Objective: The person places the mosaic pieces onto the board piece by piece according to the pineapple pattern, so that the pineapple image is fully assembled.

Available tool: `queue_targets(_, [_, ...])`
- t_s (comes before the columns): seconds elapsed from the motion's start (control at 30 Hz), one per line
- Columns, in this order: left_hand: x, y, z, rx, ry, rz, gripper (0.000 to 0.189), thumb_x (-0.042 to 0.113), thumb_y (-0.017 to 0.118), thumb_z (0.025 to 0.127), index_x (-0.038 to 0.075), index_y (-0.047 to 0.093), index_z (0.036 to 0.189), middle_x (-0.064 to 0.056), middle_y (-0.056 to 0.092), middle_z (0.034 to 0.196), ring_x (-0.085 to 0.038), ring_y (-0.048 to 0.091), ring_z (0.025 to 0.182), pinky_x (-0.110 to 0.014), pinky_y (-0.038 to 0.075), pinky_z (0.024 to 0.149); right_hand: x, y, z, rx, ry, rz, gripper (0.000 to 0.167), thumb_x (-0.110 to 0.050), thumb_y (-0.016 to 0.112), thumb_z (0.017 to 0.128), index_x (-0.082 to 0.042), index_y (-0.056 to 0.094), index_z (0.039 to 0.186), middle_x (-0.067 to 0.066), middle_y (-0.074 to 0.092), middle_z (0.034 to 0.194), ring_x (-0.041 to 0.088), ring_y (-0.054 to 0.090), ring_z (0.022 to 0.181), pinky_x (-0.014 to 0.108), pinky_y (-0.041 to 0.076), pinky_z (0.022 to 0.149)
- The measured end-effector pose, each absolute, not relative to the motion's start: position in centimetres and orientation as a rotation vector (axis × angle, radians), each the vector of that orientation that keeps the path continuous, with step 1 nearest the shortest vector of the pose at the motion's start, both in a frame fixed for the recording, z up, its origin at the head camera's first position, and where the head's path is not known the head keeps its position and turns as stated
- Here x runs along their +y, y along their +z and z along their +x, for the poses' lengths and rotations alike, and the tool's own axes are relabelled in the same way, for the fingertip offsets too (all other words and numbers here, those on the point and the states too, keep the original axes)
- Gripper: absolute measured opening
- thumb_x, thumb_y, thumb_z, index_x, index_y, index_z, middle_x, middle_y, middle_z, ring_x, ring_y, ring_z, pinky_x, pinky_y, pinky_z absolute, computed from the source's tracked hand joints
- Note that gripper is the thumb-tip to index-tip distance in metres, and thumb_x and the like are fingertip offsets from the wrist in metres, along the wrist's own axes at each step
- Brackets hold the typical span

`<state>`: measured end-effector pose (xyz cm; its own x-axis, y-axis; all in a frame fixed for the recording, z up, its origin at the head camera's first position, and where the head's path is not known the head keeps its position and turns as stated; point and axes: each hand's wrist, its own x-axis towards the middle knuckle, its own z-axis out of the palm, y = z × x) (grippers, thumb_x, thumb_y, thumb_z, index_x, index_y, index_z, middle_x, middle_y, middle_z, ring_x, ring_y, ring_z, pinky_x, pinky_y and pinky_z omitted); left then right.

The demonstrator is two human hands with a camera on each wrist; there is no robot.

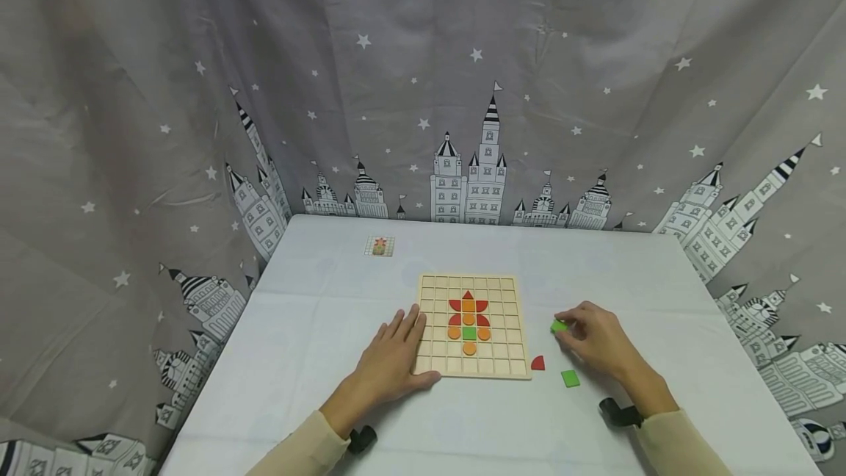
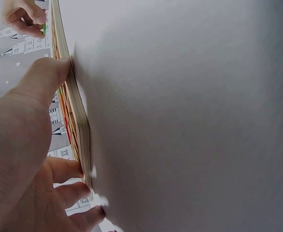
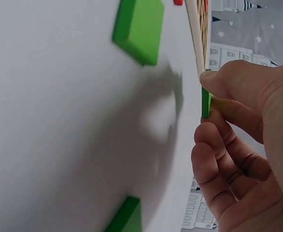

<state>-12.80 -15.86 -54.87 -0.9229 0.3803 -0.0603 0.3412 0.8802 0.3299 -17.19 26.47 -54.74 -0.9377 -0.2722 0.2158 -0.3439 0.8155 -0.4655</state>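
A wooden grid board (image 1: 505,366) lies on the white table. Red, orange and green pieces form a figure on it, with a red triangle (image 1: 468,295) at its far end and a green square (image 1: 469,333) lower down. My left hand (image 1: 393,362) rests along the board's left side, fingers spread and thumb at the near corner. To the right of the board, my right hand (image 1: 598,340) pinches a thin green piece (image 3: 206,99) between thumb and fingers, held above the table. Its full outline is hidden by the fingers.
A red quarter-circle piece (image 1: 538,363) lies by the board's near right corner. Close to it is a loose green square (image 1: 570,379). Another green piece (image 3: 126,217) shows low in the right wrist view. A small pattern card (image 1: 380,246) lies at the far left.
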Motion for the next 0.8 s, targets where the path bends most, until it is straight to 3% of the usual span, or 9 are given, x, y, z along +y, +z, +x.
queue_targets(0.5, [-15.8,-54.9,-12.7,2.951,0.46,0.577,0.113,0.066,0.086,0.098,-0.001,0.042,0.178,-0.024,0.037,0.189,-0.05,0.039,0.175,-0.071,0.041,0.138,23.6,-53.7,-16.8,-2.786,0.889,0.708,0.027,-0.001,0.096,0.091,-0.007,0.089,0.116,-0.003,0.08,0.103,0.006,0.065,0.089,0.025,0.062,0.078])
queue_targets(0.8, [-15.8,-54.9,-12.8,2.942,0.457,0.572,0.113,0.066,0.086,0.099,-0.001,0.041,0.179,-0.023,0.035,0.19,-0.05,0.038,0.176,-0.07,0.04,0.139,21.3,-53.6,-16.7,-2.823,0.975,0.826,0.016,-0.007,0.096,0.093,-0.015,0.088,0.105,-0.005,0.078,0.103,0.006,0.063,0.087,0.02,0.057,0.075])
